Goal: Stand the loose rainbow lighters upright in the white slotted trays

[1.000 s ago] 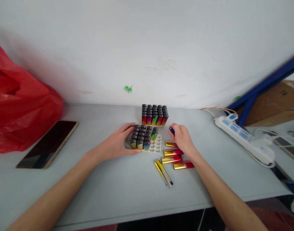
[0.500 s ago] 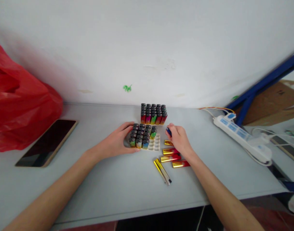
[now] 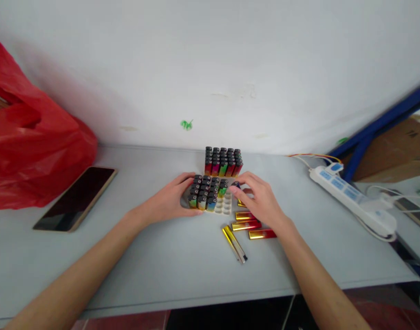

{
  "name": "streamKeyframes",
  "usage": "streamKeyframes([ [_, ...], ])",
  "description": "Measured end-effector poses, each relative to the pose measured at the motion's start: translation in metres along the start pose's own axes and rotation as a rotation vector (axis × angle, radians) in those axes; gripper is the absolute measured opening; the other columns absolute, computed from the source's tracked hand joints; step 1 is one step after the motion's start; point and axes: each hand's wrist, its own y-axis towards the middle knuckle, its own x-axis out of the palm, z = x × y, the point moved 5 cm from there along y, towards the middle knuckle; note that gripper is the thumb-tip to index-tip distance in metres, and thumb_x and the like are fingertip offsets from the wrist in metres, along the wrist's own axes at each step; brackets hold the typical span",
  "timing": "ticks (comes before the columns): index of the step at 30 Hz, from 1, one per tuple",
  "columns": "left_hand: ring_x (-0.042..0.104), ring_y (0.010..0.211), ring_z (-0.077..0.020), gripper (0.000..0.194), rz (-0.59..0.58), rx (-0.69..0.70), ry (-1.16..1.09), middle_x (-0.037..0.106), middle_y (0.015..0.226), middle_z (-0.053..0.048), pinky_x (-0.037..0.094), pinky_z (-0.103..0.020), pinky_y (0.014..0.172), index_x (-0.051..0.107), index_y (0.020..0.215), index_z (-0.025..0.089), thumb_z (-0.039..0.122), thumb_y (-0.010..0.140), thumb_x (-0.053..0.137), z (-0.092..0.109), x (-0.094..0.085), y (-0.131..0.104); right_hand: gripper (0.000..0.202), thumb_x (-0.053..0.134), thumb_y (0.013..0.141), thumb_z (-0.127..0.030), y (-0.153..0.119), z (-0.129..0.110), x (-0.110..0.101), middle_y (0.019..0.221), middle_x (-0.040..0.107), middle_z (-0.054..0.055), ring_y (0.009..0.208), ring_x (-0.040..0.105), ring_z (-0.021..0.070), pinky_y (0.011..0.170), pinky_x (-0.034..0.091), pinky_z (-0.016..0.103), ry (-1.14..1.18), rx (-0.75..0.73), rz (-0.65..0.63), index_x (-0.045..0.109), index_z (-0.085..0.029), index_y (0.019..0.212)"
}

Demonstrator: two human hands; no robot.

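Rows of upright lighters [image 3: 202, 192] with black tops stand in a white tray [image 3: 224, 206], whose right part shows bare sockets. My left hand [image 3: 172, 197] wraps round the left side of this tray and its lighters. Just right of the tray, my right hand [image 3: 256, 195] pinches a lighter with a dark blue top [image 3: 236, 184]. Several red and gold lighters [image 3: 246, 225] lie on the table below my right hand, and a yellow and silver lighter [image 3: 234, 244] lies nearer the front. Behind the tray stands a full block of lighters [image 3: 223, 162].
A red plastic bag [image 3: 41, 146] and a phone [image 3: 75, 199] are at the left. On the right lie a white power strip [image 3: 350, 199] with wires, a blue metal frame [image 3: 361, 153] and a cardboard box [image 3: 392, 151]. A white wall [image 3: 210, 68] rises behind the table.
My right hand has turned, and its lighter is more upright and nearer the tray. My left hand remains at the tray. The whole view has shifted slightly.
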Motion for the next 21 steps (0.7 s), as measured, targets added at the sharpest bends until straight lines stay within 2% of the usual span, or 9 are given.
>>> streamKeyframes([
  [3,0.062,0.149,-0.0408,0.081,0.004,-0.005,-0.006,0.059,0.162,-0.022,0.047,-0.053,0.134,0.068,0.142,0.014,0.061,0.080,0.091,0.000,0.000,0.000,0.037,0.070,0.107,-0.057,0.000,-0.005,0.001,0.092,0.073,0.006,0.084,0.069,0.0215,0.077,0.057,0.033,-0.059,-0.072,0.028,0.075,-0.023,0.092],
  [7,0.062,0.150,-0.0417,0.084,-0.005,-0.021,-0.007,0.059,0.163,-0.021,0.047,-0.053,0.135,0.067,0.144,0.016,0.062,0.078,0.092,0.002,-0.001,0.001,0.039,0.072,0.105,-0.058,-0.003,-0.002,0.005,0.076,0.076,0.002,0.066,0.065,0.0187,0.072,0.054,0.033,-0.110,0.025,0.051,0.077,-0.024,0.087],
  [10,0.061,0.150,-0.0426,0.085,-0.014,-0.025,-0.007,0.058,0.165,-0.021,0.046,-0.052,0.135,0.066,0.145,0.015,0.060,0.078,0.092,0.004,-0.002,0.001,0.037,0.072,0.106,-0.057,-0.004,0.000,0.007,0.076,0.080,0.002,0.067,0.070,0.0199,0.073,0.055,0.032,-0.090,0.074,0.052,0.078,-0.025,0.089],
  [14,0.060,0.150,-0.0424,0.085,-0.024,-0.035,-0.008,0.057,0.165,-0.023,0.045,-0.053,0.136,0.064,0.146,0.011,0.058,0.080,0.091,0.005,-0.002,0.001,0.039,0.073,0.104,-0.062,-0.003,0.000,0.009,0.081,0.082,0.004,0.071,0.072,0.0221,0.075,0.058,0.034,-0.088,0.031,0.051,0.079,-0.026,0.091],
  [17,0.062,0.149,-0.0414,0.084,-0.006,-0.028,-0.011,0.058,0.164,-0.020,0.046,-0.052,0.135,0.065,0.146,0.016,0.061,0.079,0.091,0.004,-0.002,0.000,0.044,0.070,0.104,-0.067,-0.002,0.000,0.011,0.085,0.081,0.006,0.074,0.072,0.0235,0.077,0.059,0.036,-0.115,-0.008,0.059,0.079,-0.026,0.091],
  [21,0.063,0.149,-0.0406,0.084,0.001,-0.017,0.005,0.059,0.164,-0.017,0.047,-0.051,0.134,0.067,0.145,0.019,0.065,0.078,0.091,0.000,0.000,0.000,0.048,0.066,0.106,-0.070,-0.002,-0.001,0.014,0.077,0.076,0.004,0.067,0.066,0.0211,0.072,0.055,0.034,-0.154,-0.003,0.032,0.076,-0.026,0.089],
])
